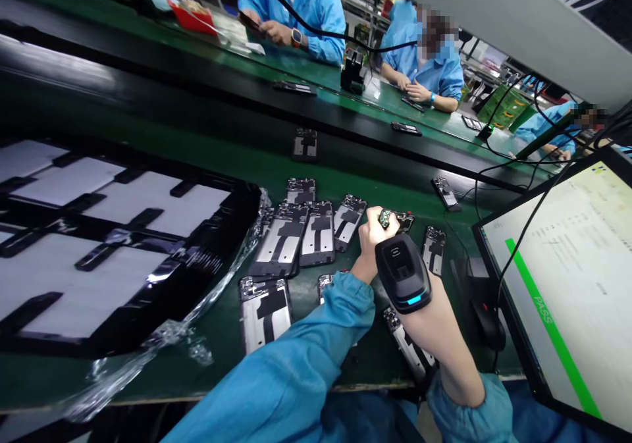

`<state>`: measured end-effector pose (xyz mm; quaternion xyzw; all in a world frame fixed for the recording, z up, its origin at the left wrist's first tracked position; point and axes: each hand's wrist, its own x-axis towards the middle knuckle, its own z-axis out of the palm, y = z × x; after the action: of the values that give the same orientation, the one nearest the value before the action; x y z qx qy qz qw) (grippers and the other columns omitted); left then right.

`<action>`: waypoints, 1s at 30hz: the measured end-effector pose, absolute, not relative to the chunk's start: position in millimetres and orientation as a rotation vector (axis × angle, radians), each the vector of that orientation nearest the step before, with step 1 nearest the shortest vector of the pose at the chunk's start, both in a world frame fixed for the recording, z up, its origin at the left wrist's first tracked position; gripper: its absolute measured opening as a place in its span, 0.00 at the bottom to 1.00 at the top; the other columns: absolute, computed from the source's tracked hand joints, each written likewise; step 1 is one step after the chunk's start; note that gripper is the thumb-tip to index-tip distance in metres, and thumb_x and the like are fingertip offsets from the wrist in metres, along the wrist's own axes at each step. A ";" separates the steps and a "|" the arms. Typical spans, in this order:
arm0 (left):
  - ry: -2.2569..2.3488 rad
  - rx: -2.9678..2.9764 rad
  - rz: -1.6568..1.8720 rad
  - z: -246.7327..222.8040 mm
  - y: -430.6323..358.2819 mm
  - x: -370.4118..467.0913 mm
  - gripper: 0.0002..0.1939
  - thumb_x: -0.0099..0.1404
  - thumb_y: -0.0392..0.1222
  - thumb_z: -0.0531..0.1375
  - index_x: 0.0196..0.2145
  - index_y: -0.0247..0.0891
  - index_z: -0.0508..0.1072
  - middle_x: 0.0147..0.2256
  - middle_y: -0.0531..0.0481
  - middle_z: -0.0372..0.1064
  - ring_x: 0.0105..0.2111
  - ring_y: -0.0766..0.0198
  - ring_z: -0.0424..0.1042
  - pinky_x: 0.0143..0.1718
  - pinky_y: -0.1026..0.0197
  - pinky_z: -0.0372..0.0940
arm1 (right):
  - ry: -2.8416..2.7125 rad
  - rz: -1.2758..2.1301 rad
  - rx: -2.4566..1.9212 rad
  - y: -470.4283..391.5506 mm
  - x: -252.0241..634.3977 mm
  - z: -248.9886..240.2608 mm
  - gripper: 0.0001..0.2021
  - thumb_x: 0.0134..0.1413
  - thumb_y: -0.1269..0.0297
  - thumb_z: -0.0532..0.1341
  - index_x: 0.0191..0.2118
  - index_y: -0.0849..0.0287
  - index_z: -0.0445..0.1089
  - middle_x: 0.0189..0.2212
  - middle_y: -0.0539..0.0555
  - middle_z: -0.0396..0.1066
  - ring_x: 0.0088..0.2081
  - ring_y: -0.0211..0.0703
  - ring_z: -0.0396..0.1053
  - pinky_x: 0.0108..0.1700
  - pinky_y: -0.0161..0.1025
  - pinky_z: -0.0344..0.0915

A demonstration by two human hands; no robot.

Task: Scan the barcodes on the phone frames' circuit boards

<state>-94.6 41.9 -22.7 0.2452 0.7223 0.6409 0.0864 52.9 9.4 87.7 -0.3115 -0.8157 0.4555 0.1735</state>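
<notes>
My left hand [372, 234] pinches a small green circuit board [384, 218] above the green bench. A black handheld scanner [403, 273] with a lit blue strip covers my right hand; its fingers are hidden, and bare skin [423, 321] shows only from the wrist down. Just beyond the small board, a phone frame [405, 222] with exposed circuitry lies partly hidden. Left of my left hand are several opened phone frames, among them one overlapping others [281, 240] and a tilted one [349, 220]. Another frame [434, 249] rests to the right of the scanner.
A monitor [563, 285] showing a green PASS bar stands at right, beside a black mouse [487, 323]. A black tray [118, 232] in clear plastic wrap fills the left. Blue-clad people [323, 8] sit across the dark conveyor [222, 107]. Cables hang at upper right.
</notes>
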 end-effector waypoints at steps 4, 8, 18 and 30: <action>2.277 0.733 1.800 -23.4 43.3 -95.4 0.13 0.66 0.45 0.59 0.47 0.42 0.65 0.26 0.52 0.71 0.28 0.60 0.74 0.29 0.61 0.64 | -2.307 1.319 -0.876 11.3 54.6 88.2 0.13 0.48 0.73 0.62 0.43 0.60 0.71 0.29 0.50 0.75 0.28 0.41 0.68 0.27 0.34 0.60; 2.323 0.760 1.784 -30.4 47.8 -94.9 0.14 0.65 0.45 0.60 0.48 0.41 0.66 0.29 0.51 0.73 0.30 0.60 0.75 0.32 0.61 0.64 | -2.287 1.348 -0.870 13.5 56.4 88.0 0.12 0.47 0.74 0.61 0.41 0.60 0.71 0.27 0.49 0.73 0.27 0.41 0.67 0.26 0.34 0.60; 2.329 0.760 1.833 -32.7 49.8 -96.4 0.18 0.68 0.49 0.57 0.52 0.40 0.63 0.38 0.45 0.73 0.40 0.56 0.76 0.43 0.57 0.66 | -2.140 1.371 -0.967 29.7 62.3 64.6 0.14 0.47 0.67 0.66 0.42 0.59 0.72 0.31 0.54 0.77 0.32 0.49 0.74 0.34 0.41 0.70; 2.326 1.127 1.193 -56.3 46.9 -84.1 0.29 0.62 0.45 0.64 0.58 0.33 0.62 0.49 0.29 0.68 0.51 0.44 0.70 0.49 0.45 0.66 | -1.847 1.821 -1.121 108.1 78.8 -12.9 0.22 0.40 0.59 0.74 0.46 0.56 0.78 0.44 0.57 0.80 0.50 0.57 0.75 0.56 0.55 0.68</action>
<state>-84.1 46.9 -56.3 0.3917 0.8082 0.4145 0.1467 78.8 108.1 -12.9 -0.3917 -0.6455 0.6365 0.1572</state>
